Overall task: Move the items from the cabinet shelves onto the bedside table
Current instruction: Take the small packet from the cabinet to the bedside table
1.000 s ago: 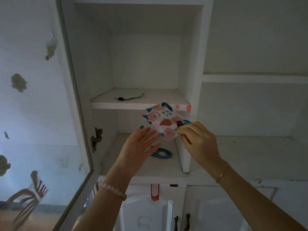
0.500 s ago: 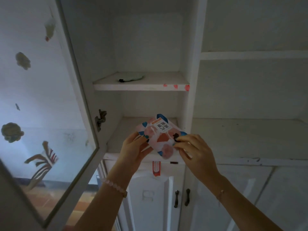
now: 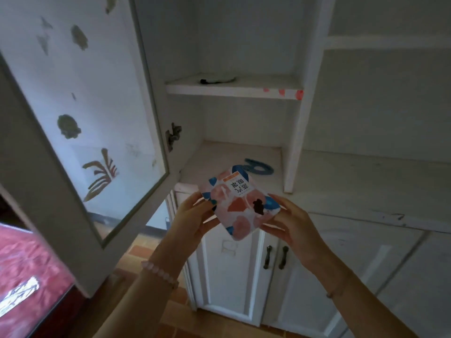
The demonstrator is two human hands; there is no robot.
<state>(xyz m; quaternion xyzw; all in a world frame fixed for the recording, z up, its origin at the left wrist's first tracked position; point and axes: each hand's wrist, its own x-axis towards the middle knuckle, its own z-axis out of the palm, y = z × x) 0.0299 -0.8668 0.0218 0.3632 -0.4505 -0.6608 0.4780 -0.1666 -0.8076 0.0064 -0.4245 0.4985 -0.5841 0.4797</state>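
Both hands on the patterned packet [image 3: 240, 203]!
Left hand [image 3: 192, 217] and right hand [image 3: 291, 224] grip its opposite edges, just off the lower shelf [image 3: 219, 157] front edge (blue loop [image 3: 259, 167] lies there).

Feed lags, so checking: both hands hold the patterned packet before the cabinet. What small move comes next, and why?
Probably carry the packet away and turn to find the bedside table, which is not in view. The left hand and right hand grip its opposite edges, and it is already off the lower shelf, where a blue ring lies.
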